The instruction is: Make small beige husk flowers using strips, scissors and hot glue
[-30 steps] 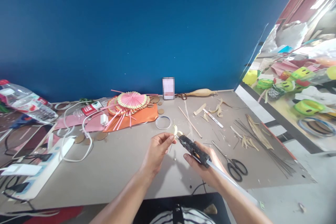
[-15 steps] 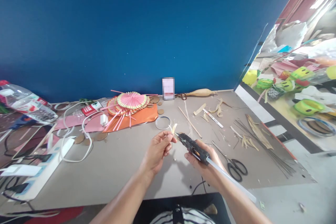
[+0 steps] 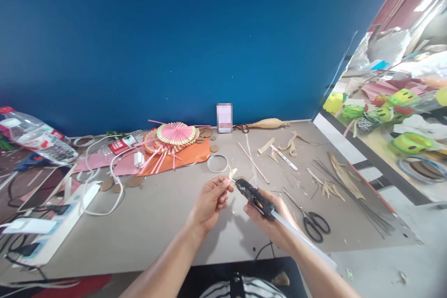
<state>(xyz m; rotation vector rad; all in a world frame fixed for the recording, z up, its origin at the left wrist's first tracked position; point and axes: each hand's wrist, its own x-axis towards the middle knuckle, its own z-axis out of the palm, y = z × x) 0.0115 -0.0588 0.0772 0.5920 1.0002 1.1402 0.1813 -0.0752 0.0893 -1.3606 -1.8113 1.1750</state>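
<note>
Near the table's (image 3: pixel 150 228) front edge, one glue gun (image 3: pixel 254 194) meets one pale strip (image 3: pixel 233 173).
Left hand (image 3: pixel 209 201) pinches the strip; right hand (image 3: pixel 274 219) wraps the gun; one pair of scissors (image 3: pixel 315 224) lies right, bare surface left.

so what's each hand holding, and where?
Right hand grips the black glue gun around its rear body; left hand pinches a small pale strip by its lower end.

text readable: none | red packet (image 3: pixel 120 143) on table (image 3: pixel 157 228): white print, too small to read | card (image 3: pixel 224 117) standing at the far edge: blurred out | plastic bottle (image 3: pixel 35 137) far left: red-and-white label, illegible | glue gun (image 3: pixel 256 198): orange patch on the body, no legible characters
</note>
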